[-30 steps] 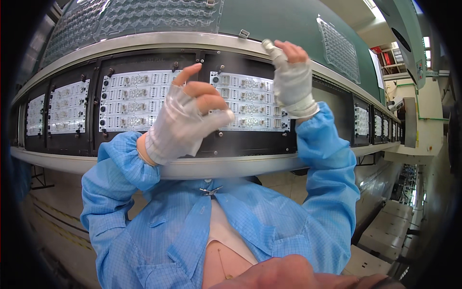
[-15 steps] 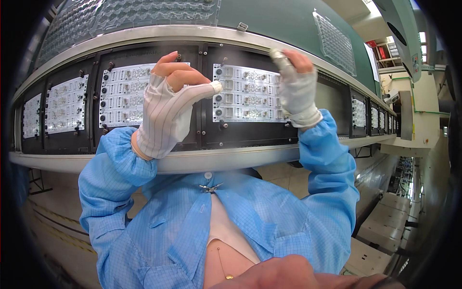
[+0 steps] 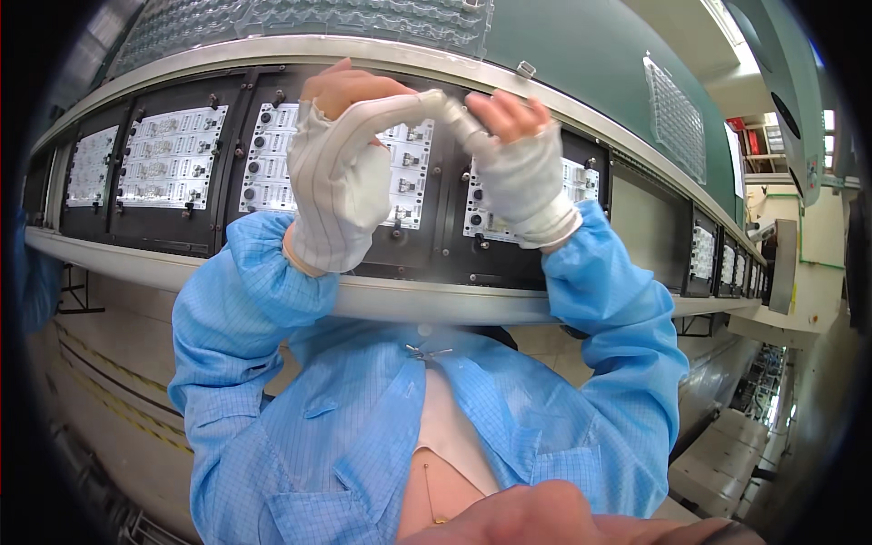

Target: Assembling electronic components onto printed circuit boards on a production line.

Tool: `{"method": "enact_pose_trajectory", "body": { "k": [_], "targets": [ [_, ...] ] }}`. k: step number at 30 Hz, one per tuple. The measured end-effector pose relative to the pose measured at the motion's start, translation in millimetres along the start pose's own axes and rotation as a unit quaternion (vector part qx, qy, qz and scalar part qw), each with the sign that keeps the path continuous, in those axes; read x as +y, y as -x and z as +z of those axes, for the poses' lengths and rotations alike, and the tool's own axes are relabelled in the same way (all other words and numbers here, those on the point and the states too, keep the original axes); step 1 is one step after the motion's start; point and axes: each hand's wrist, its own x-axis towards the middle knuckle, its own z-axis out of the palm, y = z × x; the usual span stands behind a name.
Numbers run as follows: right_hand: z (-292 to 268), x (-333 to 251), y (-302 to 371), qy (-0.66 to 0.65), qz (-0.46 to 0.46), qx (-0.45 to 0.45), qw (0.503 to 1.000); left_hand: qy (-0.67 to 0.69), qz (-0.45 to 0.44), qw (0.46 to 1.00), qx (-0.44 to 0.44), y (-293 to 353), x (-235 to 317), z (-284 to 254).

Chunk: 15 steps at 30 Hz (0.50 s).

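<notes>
My left hand (image 3: 341, 168), in a white striped glove with several bare fingers, is raised over a white circuit board panel (image 3: 268, 163) in a black frame. Its fingers are curled, and a covered digit stretches right. My right hand (image 3: 518, 168), gloved likewise, tilts in over the neighbouring panel (image 3: 581, 182); a covered digit meets the tip of the left one. Its bare fingers are smeared by motion. Anything pinched between the tips is too small to make out.
More framed panels (image 3: 173, 150) line the conveyor to the left and right. Along it runs a metal front rail (image 3: 436, 300). Clear plastic trays (image 3: 363, 23) lie on the green surface behind, another tray (image 3: 677, 118) at the right. A pale green machine part (image 3: 790, 82) overhangs the far right.
My hands have come together from apart, the right moving left until the covered tips meet. The whole view has shifted, so the panels and trays appear farther right.
</notes>
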Motion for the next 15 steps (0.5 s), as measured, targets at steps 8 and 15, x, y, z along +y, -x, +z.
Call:
{"method": "enact_pose_trajectory", "body": {
  "k": [8, 15],
  "targets": [
    [33.3, 14.0, 5.4, -0.015, -0.012, 0.019, 1.0, -0.005, 0.019, 1.0, -0.013, -0.2, 5.0, 3.5],
    [29.8, 36.1, -27.5, -0.02, 0.051, 0.068, 0.996, -0.02, 0.018, 0.999, -0.019, 2.6, 5.4, 5.9]
  ]
}}
